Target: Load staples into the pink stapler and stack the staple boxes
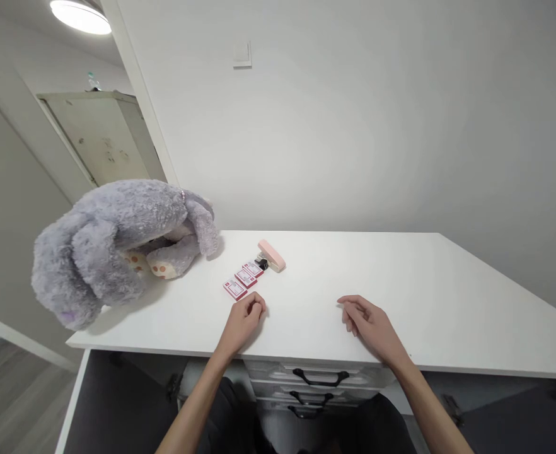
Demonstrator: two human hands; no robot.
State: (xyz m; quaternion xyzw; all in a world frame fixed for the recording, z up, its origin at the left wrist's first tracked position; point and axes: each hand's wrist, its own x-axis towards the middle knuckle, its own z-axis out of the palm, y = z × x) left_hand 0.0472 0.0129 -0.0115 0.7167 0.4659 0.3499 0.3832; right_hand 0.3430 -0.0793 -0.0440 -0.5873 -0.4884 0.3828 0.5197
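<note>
My left hand (246, 318) rests on the white tabletop (306, 271), its fingers curled in and nothing visible in them. Just beyond it lie three small white-and-red boxes (235, 289) in a slanting row. Past their far end is a black item, too small to make out, beside a pink and cream stapler-like object (272, 255). To the right, my right hand (365, 321) hovers over or rests on the tabletop near its front edge. Its index finger is stretched out, the other fingers loosely bent, and it holds nothing.
A large fluffy grey-purple plush toy (131, 214) takes up the table's left end. A white wall (353, 126) stands directly behind the table. Drawers with black handles (320, 378) are below the front edge, between my knees. A cabinet (98, 139) stands beyond the doorway.
</note>
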